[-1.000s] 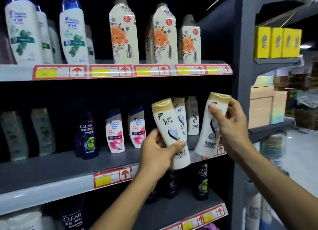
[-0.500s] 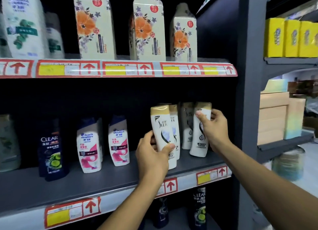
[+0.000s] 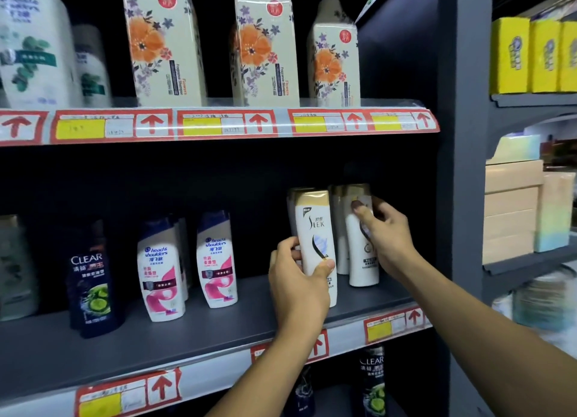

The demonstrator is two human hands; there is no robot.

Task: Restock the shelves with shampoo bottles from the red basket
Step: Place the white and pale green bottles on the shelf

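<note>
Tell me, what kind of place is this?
Most likely a shop. The shelves carry rows of shampoo bottles, red and yellow price tags run along their edges, and yellow boxes are stacked on the next rack.

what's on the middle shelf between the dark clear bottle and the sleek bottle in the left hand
In the head view, two head & shoulders bottles stand between the Clear bottle and the Sleek bottle in the left hand.

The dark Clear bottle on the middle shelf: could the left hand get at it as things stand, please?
Probably not yet: the left hand holds a white bottle. The dark Clear bottle itself stands unblocked at the shelf front.
</note>
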